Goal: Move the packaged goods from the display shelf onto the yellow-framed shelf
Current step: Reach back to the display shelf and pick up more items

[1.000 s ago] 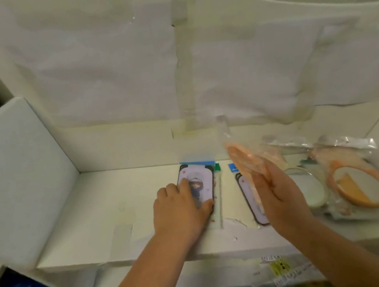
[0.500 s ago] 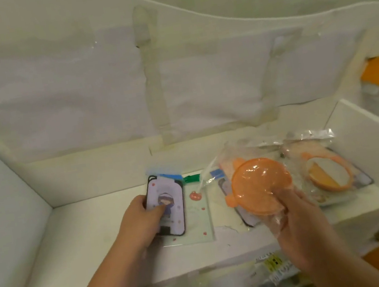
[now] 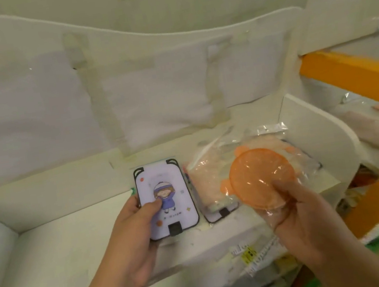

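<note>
1. The left hand grips a phone case, thumb on its face, above the white shelf.
2. The right hand pinches a bagged orange disc; the yellow frame lies beyond it, to the right.

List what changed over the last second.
The left hand took hold of the phone case and lifted it off the white shelf. The right hand turned its orange disc packet flat-on and carried it rightward. The other packets stayed on the shelf.
</note>
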Tool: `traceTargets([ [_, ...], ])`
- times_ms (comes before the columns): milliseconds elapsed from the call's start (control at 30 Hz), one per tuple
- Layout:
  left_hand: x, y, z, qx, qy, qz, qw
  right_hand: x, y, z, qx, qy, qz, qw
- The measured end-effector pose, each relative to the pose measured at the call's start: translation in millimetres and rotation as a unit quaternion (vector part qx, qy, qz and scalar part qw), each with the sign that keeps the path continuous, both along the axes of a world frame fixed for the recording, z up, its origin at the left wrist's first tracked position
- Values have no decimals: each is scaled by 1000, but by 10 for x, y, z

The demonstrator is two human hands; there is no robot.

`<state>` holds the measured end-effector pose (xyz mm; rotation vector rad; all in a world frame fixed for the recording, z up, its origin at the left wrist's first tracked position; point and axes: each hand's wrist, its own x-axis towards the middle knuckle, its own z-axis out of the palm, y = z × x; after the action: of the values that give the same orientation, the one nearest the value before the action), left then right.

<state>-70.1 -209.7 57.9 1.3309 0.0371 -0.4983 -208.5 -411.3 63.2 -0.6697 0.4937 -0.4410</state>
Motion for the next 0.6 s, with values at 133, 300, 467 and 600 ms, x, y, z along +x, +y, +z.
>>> traceTargets([
  [133,-358,-341,162,-9,-10,-16,1000,-342,-292,73,-4,-30,1,1000],
  [300,-886,-884,301,-19,-27,-36,999,-983,-713,176,-33,-87,-12,996],
  [467,-1587,-1499,395,-47,-19,-38,998,-1647,-1267,261,-21,-126,15,992],
  [600,-2102,-2021,404,-58,-8,-36,998,-2245,-1754,404,-38,-155,16,987],
])
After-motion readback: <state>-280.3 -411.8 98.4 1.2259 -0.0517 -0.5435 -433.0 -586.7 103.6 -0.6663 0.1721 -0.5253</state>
